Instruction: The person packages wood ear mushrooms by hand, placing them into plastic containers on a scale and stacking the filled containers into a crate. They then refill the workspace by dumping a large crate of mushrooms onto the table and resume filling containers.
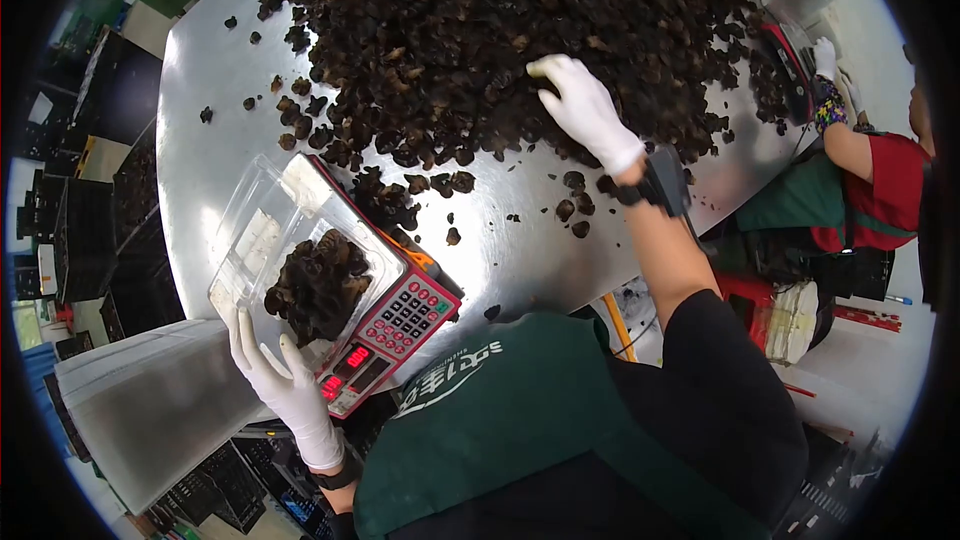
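A large pile of dark brown fungus pieces [450,30] covers the far part of the metal table. My right hand [585,110], in a white glove, reaches over the near edge of the pile; thumb and fingers are apart, with nothing seen between them. On the red scale [405,320] at the left sits a clear plastic tray [250,230] holding a clump of the dark fungus [318,285]. My left hand [275,380], also gloved, is beside the tray's near left corner with its fingers spread. Red digits light up the scale's display.
Loose pieces [295,110] lie around the pile on the metal table [195,160]. A stack of clear trays [160,400] stands at the lower left. Another person [860,170] in a red top works at the right, near a second scale [790,65]. Black crates [85,230] are at the left.
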`<state>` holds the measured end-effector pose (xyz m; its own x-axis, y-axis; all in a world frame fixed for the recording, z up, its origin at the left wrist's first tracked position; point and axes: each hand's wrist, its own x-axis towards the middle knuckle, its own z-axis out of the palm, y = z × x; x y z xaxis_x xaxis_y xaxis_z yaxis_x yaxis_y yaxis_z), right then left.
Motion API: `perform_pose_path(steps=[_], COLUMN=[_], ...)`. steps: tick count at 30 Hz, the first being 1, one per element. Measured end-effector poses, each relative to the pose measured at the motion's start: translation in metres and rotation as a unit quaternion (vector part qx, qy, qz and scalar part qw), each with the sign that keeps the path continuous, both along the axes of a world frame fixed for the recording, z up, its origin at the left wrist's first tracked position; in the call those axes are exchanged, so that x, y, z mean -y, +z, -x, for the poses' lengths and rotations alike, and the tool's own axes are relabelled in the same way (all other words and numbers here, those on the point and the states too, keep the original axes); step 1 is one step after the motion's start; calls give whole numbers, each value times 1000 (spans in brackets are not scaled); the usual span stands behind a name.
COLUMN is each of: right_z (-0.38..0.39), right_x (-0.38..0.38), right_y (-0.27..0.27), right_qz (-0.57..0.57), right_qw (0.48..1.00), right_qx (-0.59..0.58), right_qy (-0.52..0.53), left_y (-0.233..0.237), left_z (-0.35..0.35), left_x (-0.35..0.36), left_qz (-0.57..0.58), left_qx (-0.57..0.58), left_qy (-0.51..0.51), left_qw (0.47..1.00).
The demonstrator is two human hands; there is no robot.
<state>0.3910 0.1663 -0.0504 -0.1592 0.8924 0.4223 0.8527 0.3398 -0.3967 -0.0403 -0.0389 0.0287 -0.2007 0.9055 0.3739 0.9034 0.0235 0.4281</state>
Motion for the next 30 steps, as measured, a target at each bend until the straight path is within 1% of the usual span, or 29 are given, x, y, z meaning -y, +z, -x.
perform_pose_path(steps=[2, 3, 6, 7, 10, 11, 14, 18, 19, 22, 23, 26, 27, 28, 29, 30], right_z=[6, 3, 2, 4, -1, -3, -7, -6, -4, 7, 9, 7, 7, 7, 7, 6], right_x=[-34, -50, -77, -80, -85, -82, -75, -65, -62, -51, -50, -50, -47, -42, -35, -29], right_y=[-5, -15, -28, -24, -11, -12, -13, -14, -15, -23, -27, -24, -21, -11, -1, 4], right_qz=[-44, -50, 48, 43, 166, 133, 128, 181, 175, 63, 54, 88, 125, 177, 228, 276], right_qw=[998, 996, 989, 989, 978, 984, 986, 964, 964, 992, 993, 984, 967, 931, 881, 818], right_qx=[7, 30, 68, 55, -28, -37, -45, -174, -188, -106, -99, -141, -209, -312, -410, -501], right_qy=[-50, -72, -120, -132, -122, -108, -98, -88, -71, -42, -45, -64, -68, -64, -58, -52], left_y=[-1, 0, -6, -8, -12, -12, -13, -10, -9, -9, -10, -10, -9, -10, -10, -11], left_z=[3, 2, 5, 7, 9, 9, 8, 5, 5, 6, 6, 7, 8, 9, 9, 10], left_x=[4, 6, 12, 13, 13, 13, 8, -1, -3, -4, -4, -4, -3, -2, -1, 0], left_qz=[3, 5, 11, 12, 16, 16, 19, 26, 27, 24, 24, 21, 18, 16, 15, 14], left_qx=[14, 23, 42, 47, 28, 34, 46, 34, 29, 25, 23, 18, 18, 18, 21, 25], left_qy=[11, 16, 28, 31, 39, 40, 38, 27, 25, 14, 13, 10, 8, 8, 10, 11], left_qw=[1000, 1000, 999, 998, 999, 998, 998, 999, 999, 999, 999, 1000, 1000, 1000, 1000, 1000])
